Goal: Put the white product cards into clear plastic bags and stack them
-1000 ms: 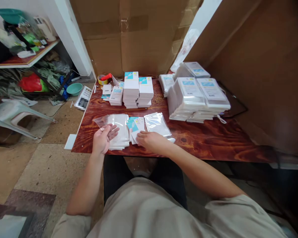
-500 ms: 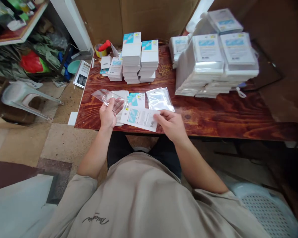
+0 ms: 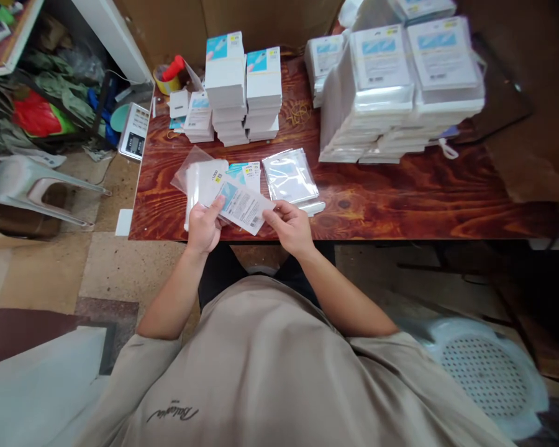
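Two hands meet above the near edge of the wooden counter (image 3: 400,205). Largest are the bagged product stacks (image 3: 391,93) at far right, then the white box stacks (image 3: 242,87). Left hand (image 3: 204,226), fingers clamped on a clear plastic sleeve (image 3: 195,177); right hand (image 3: 289,228), fingers pinching a printed card (image 3: 240,208) at the sleeve's mouth.
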A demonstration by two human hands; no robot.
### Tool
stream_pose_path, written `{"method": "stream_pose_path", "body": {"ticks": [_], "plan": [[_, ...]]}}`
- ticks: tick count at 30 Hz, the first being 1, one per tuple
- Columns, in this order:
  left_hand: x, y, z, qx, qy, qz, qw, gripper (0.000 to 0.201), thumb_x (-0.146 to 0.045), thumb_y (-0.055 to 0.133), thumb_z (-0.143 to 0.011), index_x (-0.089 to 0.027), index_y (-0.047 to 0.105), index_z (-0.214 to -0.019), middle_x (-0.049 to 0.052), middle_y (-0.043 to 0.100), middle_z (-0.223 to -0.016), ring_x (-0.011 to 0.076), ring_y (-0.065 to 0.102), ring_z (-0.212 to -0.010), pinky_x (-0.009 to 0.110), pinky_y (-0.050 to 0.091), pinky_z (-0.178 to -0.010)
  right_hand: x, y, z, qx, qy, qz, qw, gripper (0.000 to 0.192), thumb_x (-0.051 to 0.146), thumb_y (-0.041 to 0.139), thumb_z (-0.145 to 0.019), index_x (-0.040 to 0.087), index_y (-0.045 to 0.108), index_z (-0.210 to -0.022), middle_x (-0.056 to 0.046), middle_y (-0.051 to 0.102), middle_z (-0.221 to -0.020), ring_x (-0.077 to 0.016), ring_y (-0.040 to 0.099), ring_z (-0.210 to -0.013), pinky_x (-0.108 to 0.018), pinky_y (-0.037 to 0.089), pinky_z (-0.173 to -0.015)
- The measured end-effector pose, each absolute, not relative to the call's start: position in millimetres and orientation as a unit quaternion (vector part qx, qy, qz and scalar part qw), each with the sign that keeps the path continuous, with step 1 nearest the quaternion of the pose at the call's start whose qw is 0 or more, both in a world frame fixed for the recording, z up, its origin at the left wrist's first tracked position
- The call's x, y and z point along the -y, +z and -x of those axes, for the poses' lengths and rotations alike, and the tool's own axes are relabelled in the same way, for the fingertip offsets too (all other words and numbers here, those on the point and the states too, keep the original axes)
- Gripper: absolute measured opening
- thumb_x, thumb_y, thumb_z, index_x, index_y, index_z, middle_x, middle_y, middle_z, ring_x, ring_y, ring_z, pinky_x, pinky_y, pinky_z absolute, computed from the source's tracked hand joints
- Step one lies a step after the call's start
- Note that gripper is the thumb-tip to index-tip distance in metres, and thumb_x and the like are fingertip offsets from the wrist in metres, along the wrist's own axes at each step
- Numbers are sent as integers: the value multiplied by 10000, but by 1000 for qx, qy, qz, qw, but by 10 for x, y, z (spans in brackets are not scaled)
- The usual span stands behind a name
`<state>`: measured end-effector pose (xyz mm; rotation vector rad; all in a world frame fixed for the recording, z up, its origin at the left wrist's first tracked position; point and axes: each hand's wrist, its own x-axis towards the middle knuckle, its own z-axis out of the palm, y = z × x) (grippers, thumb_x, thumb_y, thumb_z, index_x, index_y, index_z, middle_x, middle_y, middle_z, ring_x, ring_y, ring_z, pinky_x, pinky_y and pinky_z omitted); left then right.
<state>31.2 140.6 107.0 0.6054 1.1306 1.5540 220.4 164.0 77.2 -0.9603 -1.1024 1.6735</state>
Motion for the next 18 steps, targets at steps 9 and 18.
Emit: {"method": "stream_pose_path", "body": {"ticks": [9, 18], "plan": [[-1092, 1202, -451, -538, 443, -343, 630, 521, -502, 841, -778, -128, 717, -1120, 124, 777, -989, 250, 758, -726, 326, 629, -571, -1548, 731, -2210, 523, 634, 342, 456, 727, 517, 851, -744, 235, 563, -1350, -66, 681, -1098, -192, 664, -945, -324, 594, -794], [-1598, 1082, 249, -830, 266, -487, 55, 427, -427, 765, -832, -124, 678, -1120, 168, 680, -1134, 299, 646, -1099, 494, 478, -1062, -2482, 532, -2841, 587, 294, 634, 409, 506, 335, 653, -859, 177, 566, -1332, -65, 702, -957, -227, 650, -884, -448, 545, -900]]}}
